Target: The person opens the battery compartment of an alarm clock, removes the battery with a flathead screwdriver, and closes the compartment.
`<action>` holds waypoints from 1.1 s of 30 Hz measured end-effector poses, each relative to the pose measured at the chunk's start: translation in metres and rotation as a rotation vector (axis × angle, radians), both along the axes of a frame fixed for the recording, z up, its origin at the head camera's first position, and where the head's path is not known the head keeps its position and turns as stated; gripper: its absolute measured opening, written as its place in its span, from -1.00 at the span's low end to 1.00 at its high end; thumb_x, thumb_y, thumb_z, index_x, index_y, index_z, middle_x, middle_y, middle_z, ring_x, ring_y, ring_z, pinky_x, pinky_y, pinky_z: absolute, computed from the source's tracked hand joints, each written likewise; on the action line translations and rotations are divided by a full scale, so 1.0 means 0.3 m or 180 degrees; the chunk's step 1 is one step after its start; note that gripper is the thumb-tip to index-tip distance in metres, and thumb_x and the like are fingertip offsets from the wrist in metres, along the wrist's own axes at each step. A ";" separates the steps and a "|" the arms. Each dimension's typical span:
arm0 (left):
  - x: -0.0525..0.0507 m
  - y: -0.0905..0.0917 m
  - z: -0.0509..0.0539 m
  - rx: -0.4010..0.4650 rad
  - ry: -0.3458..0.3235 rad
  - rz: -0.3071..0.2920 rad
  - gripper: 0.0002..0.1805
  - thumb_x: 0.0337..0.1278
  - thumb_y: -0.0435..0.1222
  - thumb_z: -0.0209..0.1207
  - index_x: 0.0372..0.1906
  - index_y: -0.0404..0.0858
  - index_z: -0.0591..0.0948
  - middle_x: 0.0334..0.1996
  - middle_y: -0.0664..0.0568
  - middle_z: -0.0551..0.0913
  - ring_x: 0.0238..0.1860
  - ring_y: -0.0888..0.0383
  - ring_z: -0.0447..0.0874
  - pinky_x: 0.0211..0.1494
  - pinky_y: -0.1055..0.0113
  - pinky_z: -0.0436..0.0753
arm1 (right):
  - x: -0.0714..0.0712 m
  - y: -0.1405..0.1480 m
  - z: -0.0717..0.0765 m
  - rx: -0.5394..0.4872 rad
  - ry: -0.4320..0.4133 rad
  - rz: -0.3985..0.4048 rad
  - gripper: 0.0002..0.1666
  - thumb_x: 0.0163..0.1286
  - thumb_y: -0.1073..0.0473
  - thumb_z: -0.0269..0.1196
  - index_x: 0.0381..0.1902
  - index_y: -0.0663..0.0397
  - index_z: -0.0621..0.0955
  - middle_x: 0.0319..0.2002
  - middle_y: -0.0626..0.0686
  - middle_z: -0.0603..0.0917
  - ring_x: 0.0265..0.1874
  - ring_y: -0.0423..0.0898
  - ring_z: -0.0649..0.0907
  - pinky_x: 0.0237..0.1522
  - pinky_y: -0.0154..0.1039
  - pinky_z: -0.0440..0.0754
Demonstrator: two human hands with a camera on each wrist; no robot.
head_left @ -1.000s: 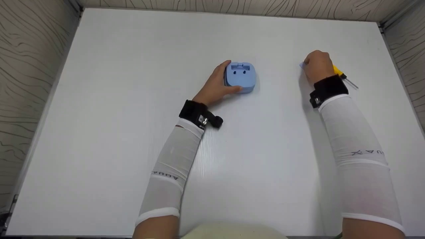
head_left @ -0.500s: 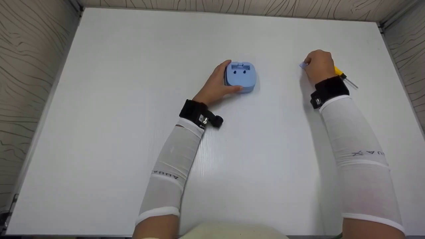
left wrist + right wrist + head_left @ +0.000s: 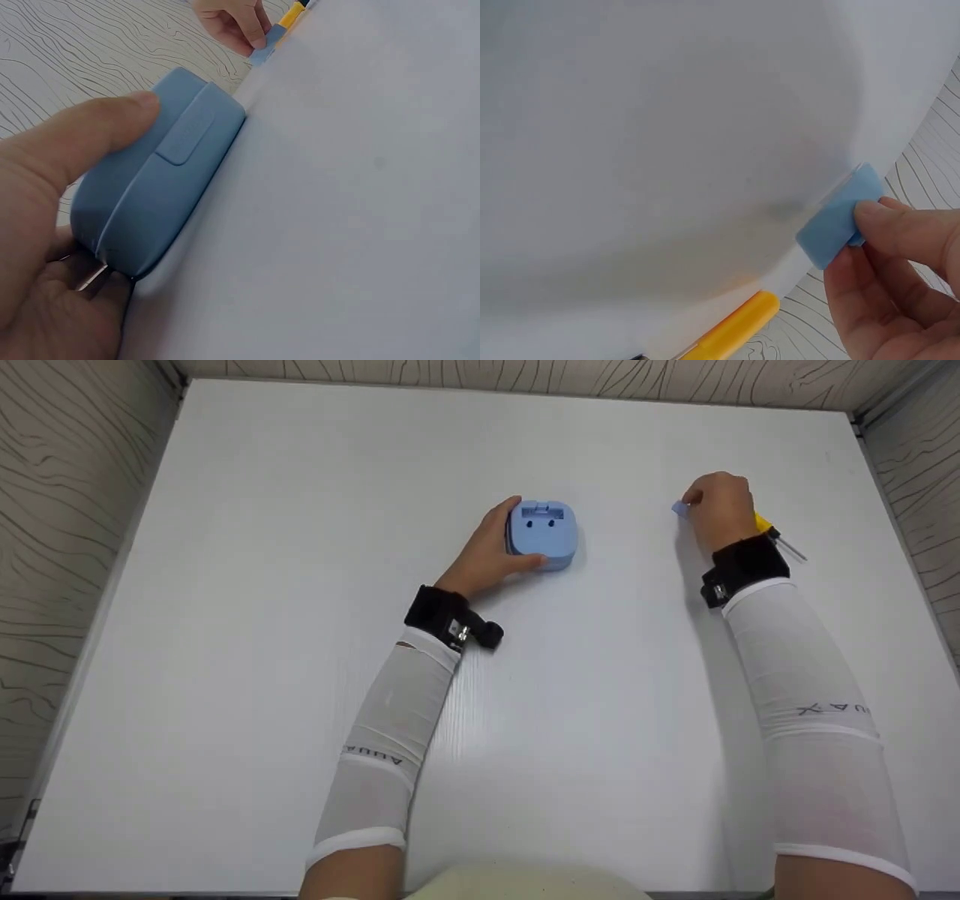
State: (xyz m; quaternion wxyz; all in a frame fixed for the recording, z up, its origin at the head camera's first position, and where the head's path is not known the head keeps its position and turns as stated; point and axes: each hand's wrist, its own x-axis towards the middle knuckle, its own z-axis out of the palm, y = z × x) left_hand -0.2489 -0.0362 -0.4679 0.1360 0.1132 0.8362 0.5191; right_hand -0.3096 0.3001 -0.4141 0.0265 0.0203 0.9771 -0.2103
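My left hand (image 3: 484,551) grips a rounded, light-blue plastic case (image 3: 544,536) from its left side, thumb along the near face. On the case's top a rectangular recess and two small dark holes show in the head view. Its side carries a raised panel in the left wrist view. Off to the right, my right hand (image 3: 721,510) pinches a small flat light-blue cover (image 3: 840,217) between thumb and fingers, just at the table surface. Beside that hand lies a screwdriver (image 3: 772,531) with a yellow handle and metal shaft, its handle partly hidden behind the hand.
Both hands work over a white table (image 3: 262,585). Walls with a wood-line pattern (image 3: 525,373) border it at the back and both sides. A black wrist camera mount (image 3: 487,634) juts out from the left wrist.
The small blue cover in my right hand has shifted slightly left and shows a bit more. My left hand and the case stay where they were.
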 end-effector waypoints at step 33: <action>-0.001 0.002 0.003 -0.0027 0.0002 0.0001 0.15 0.08 0.01 0.47 0.63 -0.09 0.01 0.59 0.02 0.10 0.56 0.21 0.03 0.53 0.39 0.07 | 0.012 -0.135 0.022 -0.0364 0.0376 0.0440 -0.68 0.43 0.50 0.08 -0.06 0.37 0.75 -0.02 0.36 0.72 0.10 0.24 0.63 0.24 0.07 0.53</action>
